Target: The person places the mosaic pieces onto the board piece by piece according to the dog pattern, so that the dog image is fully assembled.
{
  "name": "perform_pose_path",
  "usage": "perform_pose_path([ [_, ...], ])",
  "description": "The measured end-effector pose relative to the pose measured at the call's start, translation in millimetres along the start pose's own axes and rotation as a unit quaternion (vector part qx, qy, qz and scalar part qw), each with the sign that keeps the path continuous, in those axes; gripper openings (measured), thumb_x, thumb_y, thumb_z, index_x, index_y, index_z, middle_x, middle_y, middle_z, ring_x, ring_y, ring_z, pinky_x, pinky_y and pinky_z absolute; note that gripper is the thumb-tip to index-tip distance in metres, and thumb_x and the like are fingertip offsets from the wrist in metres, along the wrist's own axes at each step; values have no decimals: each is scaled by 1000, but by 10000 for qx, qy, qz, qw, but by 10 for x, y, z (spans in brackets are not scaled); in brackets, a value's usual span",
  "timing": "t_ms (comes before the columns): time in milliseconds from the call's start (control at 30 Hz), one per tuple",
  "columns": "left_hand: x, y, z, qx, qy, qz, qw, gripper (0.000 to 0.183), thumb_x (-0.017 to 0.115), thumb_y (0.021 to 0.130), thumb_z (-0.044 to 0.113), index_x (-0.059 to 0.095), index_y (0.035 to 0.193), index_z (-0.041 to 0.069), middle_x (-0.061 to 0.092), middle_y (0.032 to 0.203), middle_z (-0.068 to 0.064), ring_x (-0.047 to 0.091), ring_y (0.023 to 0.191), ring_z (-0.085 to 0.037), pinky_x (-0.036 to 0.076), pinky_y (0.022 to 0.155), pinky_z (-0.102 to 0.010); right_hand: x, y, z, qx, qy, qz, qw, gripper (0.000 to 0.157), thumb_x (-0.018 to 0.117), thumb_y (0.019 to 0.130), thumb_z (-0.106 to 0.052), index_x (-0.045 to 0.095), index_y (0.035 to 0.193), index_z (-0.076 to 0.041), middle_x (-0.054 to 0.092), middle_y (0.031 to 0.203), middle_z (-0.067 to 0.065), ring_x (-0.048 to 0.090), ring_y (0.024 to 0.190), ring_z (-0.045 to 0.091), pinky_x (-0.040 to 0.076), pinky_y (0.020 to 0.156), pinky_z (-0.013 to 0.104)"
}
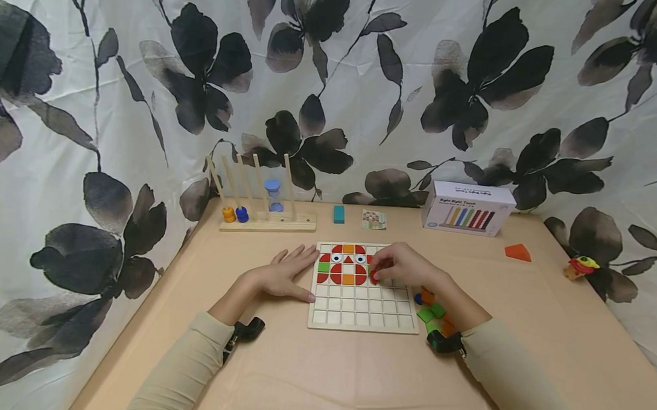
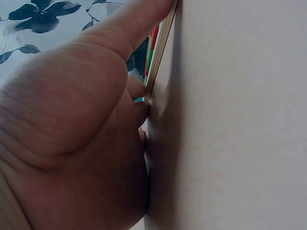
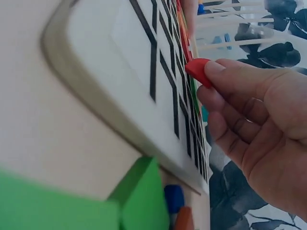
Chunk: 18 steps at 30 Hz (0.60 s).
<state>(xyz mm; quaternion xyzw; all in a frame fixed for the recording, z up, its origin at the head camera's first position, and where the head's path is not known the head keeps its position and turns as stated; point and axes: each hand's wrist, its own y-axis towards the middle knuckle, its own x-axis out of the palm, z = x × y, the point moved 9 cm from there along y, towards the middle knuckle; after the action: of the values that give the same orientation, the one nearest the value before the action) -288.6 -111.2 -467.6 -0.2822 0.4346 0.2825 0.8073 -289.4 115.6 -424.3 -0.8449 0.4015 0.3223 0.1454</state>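
A white grid board (image 1: 363, 306) lies flat on the table, its upper rows filled with red, orange, green and eye-patterned tiles (image 1: 348, 269). Between thumb and fingertips my right hand (image 1: 408, 265) pinches a red tile with a curved edge (image 3: 197, 69), held at the right end of the tile pattern. With fingers straight and spread, my left hand (image 1: 282, 274) rests on the table, its thumb and fingertips at the board's left edge. The left wrist view shows the palm side of this hand (image 2: 72, 105) close up, beside the board's edge.
Loose green (image 1: 425, 314), orange and blue pieces lie right of the board, partly under my right wrist. Behind stand a wooden peg rack (image 1: 268, 222), a teal block (image 1: 339, 214), a pattern card (image 1: 374, 220) and a white box (image 1: 468, 208). An orange piece (image 1: 518, 252) and small toy (image 1: 580, 267) sit far right.
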Motion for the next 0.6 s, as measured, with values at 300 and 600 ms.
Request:
perform_pose_path([
  [300, 0, -2, 5, -19, 21, 19, 10000, 112, 63, 75, 72, 7, 156, 19, -3, 162, 0, -7, 148, -26, -6, 114, -55, 94, 35, -17, 383, -413, -280, 9980, 15, 71, 85, -5, 77, 94, -16, 70, 93, -5, 59, 83, 16, 52, 75, 28],
  [600, -27, -6, 42, 64, -5, 52, 10000, 111, 64, 76, 70, 8, 156, 17, -1, 162, -4, -6, 148, -29, -5, 113, -57, 110, 33, -121, 188, -1268, -52, 9917, 12, 74, 84, -9, 78, 92, -17, 68, 89, -10, 58, 81, 9, 52, 73, 24],
])
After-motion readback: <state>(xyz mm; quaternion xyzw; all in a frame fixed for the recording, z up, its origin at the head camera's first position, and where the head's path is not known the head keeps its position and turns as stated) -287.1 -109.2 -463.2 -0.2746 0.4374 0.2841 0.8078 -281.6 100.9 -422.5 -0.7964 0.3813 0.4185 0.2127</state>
